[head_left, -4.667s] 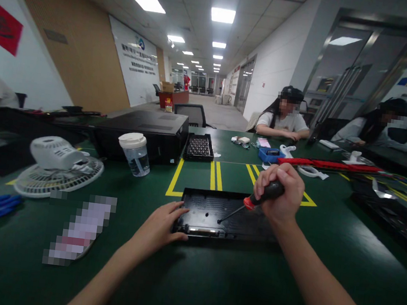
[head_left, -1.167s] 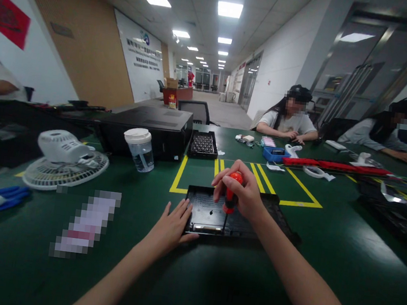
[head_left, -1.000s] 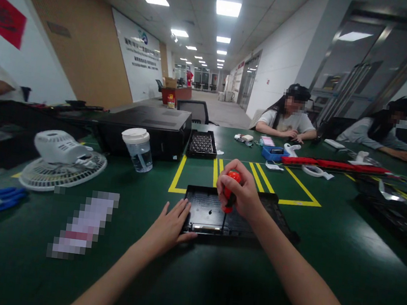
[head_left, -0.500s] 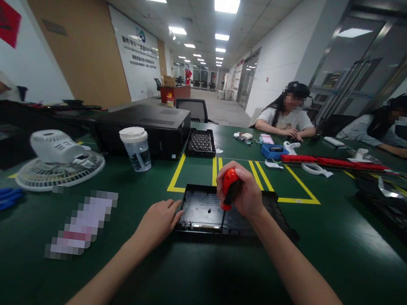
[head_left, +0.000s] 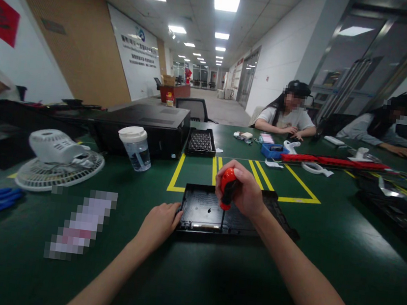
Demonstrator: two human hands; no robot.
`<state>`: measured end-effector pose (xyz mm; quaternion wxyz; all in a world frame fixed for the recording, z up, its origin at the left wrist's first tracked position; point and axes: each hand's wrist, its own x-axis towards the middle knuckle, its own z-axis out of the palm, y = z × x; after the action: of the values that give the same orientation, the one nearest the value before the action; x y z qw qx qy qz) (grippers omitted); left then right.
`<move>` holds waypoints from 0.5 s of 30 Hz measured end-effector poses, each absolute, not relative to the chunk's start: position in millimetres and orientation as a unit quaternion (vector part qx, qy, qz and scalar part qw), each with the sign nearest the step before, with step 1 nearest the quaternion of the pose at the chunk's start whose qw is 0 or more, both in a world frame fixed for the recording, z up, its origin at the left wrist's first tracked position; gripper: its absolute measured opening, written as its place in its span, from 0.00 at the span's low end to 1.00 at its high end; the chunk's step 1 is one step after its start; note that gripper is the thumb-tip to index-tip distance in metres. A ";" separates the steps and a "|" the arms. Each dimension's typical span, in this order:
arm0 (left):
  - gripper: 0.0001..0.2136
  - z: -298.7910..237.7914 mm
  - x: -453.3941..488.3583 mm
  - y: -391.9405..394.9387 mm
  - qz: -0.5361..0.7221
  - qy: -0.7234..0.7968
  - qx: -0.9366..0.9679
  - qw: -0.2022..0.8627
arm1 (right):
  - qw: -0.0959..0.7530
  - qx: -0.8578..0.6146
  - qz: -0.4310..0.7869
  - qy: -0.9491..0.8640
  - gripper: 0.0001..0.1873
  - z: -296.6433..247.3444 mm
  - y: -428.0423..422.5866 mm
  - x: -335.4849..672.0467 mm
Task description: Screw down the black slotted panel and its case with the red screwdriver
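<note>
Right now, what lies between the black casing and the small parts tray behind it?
Only green table marked with yellow tape lines separates the black casing from the parts tray, per the head view.

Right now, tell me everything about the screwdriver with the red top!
The red-and-black-handled screwdriver stands almost upright. Its plastic-looking handle is rounded red on top with a black grip; a thin dark metal shaft points down, tip on the near part of the flat black plastic tray. The right hand is wrapped round the handle.
</note>
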<state>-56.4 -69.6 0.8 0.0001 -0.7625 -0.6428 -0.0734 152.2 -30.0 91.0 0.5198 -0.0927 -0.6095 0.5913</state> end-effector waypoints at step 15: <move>0.18 4.8 -53.9 -71.4 -0.063 -0.651 -0.756 -0.011 | 0.540 -0.117 0.555 -0.622 0.08 91.4 -31.8 151.4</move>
<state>-53.9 -71.4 4.8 -0.0109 -0.7564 -0.6510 -0.0625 151.4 -31.8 91.4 0.5399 -0.1172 -0.6217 0.5552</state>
